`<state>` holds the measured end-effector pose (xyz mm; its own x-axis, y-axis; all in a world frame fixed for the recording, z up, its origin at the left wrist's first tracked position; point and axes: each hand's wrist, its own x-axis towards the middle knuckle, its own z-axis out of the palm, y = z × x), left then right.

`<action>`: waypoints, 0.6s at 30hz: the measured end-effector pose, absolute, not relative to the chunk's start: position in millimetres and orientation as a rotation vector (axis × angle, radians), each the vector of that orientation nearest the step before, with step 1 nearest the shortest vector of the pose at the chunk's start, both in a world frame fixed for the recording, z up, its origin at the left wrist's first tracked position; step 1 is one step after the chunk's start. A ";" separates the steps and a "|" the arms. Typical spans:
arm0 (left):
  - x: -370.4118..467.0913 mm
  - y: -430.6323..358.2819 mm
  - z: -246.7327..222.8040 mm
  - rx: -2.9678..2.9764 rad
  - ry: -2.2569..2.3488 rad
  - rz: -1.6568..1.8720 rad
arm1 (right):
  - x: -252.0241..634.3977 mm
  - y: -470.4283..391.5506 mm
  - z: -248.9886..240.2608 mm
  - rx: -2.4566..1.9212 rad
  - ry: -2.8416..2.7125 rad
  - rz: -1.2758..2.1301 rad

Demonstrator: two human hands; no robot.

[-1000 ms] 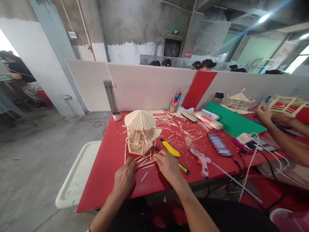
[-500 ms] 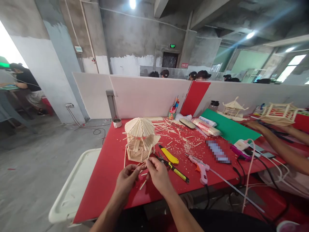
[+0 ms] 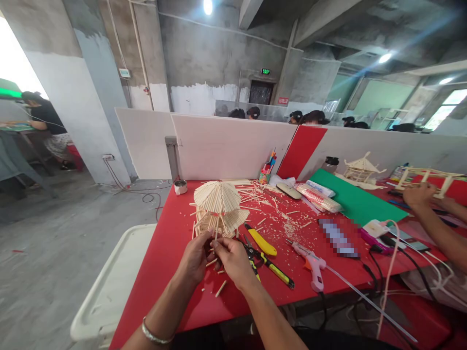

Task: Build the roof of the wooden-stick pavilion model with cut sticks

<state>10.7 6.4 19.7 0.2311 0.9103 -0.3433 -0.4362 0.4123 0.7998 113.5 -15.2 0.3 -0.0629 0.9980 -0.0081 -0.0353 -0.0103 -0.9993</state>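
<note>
A small pavilion model [image 3: 218,197] of pale wooden sticks, with a cone-like stick roof, stands on the red table [image 3: 153,277]. Just in front of it my left hand [image 3: 195,257] and my right hand [image 3: 232,260] meet, fingertips closed together. A thin wooden stick [image 3: 216,229] rises upright between those fingertips, against the model's near side; its lower end is hidden by the fingers. Cut stick pieces [image 3: 221,288] lie below my hands. Beside my right hand are yellow-and-black pliers [image 3: 275,272] and a yellow utility knife [image 3: 262,242].
A pink glue gun [image 3: 310,262] with a glue stick lies to the right. Behind are loose sticks [image 3: 251,194], shavings, a pen cup [image 3: 265,173], a tape roll [image 3: 180,187] and a green board [image 3: 350,199]. At far right a co-worker's hand [image 3: 419,195] handles another stick frame.
Both my hands have moved up and closer to the model, with a stick now upright between the fingertips. The view has shifted slightly. The co-worker's frame has been lifted and tilted.
</note>
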 end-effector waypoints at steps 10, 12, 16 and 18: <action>13.6 9.9 21.0 0.676 0.911 1.057 | 110.3 -13.0 4.2 -1.159 -1.209 1.311; 13.5 10.2 22.8 0.676 0.907 1.066 | 110.8 -12.4 5.1 -1.155 -1.218 1.301; 10.7 1.9 21.9 0.699 0.897 1.054 | 116.0 -23.2 2.3 -1.162 -1.268 1.258; 9.6 -8.9 16.2 0.722 0.906 1.033 | 119.3 -37.6 -1.9 -1.171 -1.305 1.252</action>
<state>9.6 -8.9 16.2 0.2305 0.9320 -0.2799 -0.3993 0.3529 0.8462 119.3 -37.6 -1.9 -0.0930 0.9956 0.0153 0.0257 0.0177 -0.9995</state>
